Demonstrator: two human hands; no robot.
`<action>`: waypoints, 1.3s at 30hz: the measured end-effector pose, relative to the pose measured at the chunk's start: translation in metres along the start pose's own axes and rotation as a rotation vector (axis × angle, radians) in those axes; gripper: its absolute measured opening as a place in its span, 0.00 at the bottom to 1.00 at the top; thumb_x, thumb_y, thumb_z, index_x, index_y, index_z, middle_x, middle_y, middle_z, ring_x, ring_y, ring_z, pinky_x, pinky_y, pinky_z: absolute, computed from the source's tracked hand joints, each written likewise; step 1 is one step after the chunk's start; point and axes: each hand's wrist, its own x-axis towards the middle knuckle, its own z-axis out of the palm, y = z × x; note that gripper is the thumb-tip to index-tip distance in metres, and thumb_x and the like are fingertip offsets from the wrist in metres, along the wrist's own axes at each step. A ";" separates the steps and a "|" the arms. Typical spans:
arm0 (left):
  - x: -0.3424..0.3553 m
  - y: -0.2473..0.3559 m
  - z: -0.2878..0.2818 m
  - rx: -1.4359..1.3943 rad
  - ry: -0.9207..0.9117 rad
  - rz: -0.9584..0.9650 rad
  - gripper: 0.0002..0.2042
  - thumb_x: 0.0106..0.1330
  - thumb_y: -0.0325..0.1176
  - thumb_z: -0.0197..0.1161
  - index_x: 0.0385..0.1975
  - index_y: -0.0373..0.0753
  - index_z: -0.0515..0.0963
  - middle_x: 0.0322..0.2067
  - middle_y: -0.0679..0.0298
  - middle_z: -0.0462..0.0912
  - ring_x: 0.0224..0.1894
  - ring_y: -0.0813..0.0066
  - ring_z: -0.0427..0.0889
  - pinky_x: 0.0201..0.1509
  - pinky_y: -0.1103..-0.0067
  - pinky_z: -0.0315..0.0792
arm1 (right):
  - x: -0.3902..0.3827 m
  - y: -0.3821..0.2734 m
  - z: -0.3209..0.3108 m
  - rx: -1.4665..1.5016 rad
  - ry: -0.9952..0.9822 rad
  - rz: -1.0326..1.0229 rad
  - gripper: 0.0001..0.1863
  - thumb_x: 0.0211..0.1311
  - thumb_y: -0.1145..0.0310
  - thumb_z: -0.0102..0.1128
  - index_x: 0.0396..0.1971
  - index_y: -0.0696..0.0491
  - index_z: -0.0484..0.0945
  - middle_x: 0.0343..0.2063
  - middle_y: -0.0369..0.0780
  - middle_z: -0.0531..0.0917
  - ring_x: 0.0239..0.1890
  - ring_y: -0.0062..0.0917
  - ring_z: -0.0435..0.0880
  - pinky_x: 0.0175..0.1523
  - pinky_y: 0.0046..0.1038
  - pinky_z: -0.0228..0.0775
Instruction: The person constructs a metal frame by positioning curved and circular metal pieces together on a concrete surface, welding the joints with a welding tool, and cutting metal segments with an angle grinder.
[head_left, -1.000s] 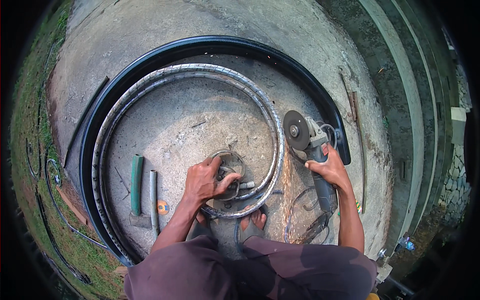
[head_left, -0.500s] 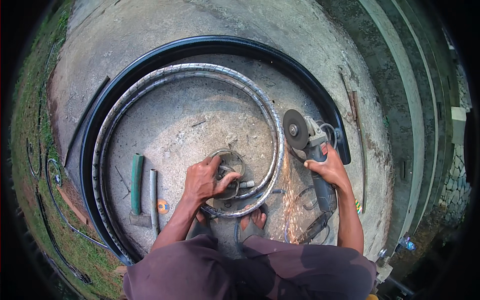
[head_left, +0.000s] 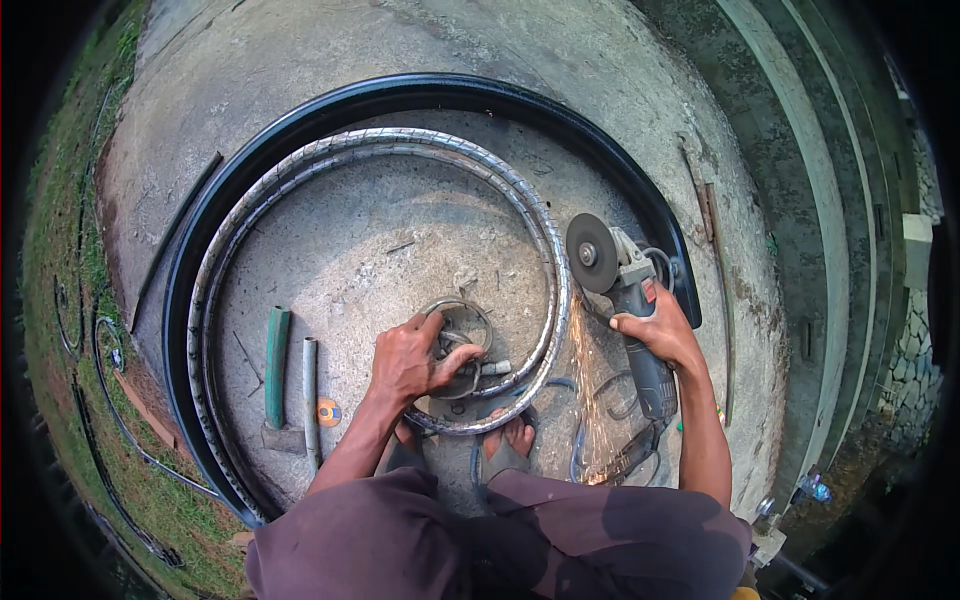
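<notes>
My right hand (head_left: pixel 662 325) is closed around an angle grinder (head_left: pixel 650 378), held nearly upright. The grinder's dark cutting disc (head_left: pixel 598 272) meets or nearly meets the right side of a large silvery ribbed hoop (head_left: pixel 545 215). Orange sparks (head_left: pixel 583 390) stream from there down past my right foot. Inside the hoop's near right part, my left hand (head_left: pixel 408 355) has its fingers curled over a small, thin metal ring (head_left: pixel 488 325). A short pale fitting (head_left: pixel 492 368) lies beside that ring; my fingers hide part of their grip. The hoop's near edge crosses my feet.
A curved black channel (head_left: pixel 440 85) arcs around the hoop. Left inside it lie a green tube (head_left: pixel 276 370), a grey pipe (head_left: pixel 310 400) and a small orange disc (head_left: pixel 328 412). Thin rods (head_left: pixel 722 300) lie at right. A dark cable (head_left: pixel 575 440) runs near my right foot.
Sparks keep streaming, their spray slightly shifted. My right hand and the grinder have moved barely to the right. My left hand stays in place.
</notes>
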 end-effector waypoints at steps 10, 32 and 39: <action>-0.003 -0.001 0.000 0.015 0.021 -0.001 0.32 0.55 0.63 0.69 0.40 0.35 0.82 0.28 0.53 0.84 0.28 0.54 0.86 0.30 0.66 0.79 | 0.000 -0.014 0.003 -0.047 0.038 0.018 0.37 0.41 0.63 0.77 0.52 0.64 0.74 0.45 0.47 0.84 0.48 0.32 0.82 0.58 0.32 0.70; 0.003 0.005 0.002 0.033 0.016 -0.018 0.24 0.54 0.51 0.76 0.34 0.34 0.82 0.27 0.53 0.85 0.29 0.56 0.86 0.32 0.69 0.77 | -0.052 -0.004 -0.005 0.207 0.023 0.055 0.33 0.43 0.61 0.76 0.50 0.62 0.75 0.42 0.45 0.84 0.44 0.28 0.83 0.53 0.29 0.72; 0.002 0.006 0.003 0.090 -0.023 -0.033 0.24 0.54 0.52 0.76 0.34 0.33 0.81 0.28 0.53 0.85 0.30 0.56 0.87 0.34 0.69 0.77 | -0.036 -0.007 0.008 -0.024 0.136 0.054 0.41 0.43 0.57 0.78 0.55 0.65 0.72 0.49 0.48 0.81 0.50 0.33 0.80 0.60 0.30 0.68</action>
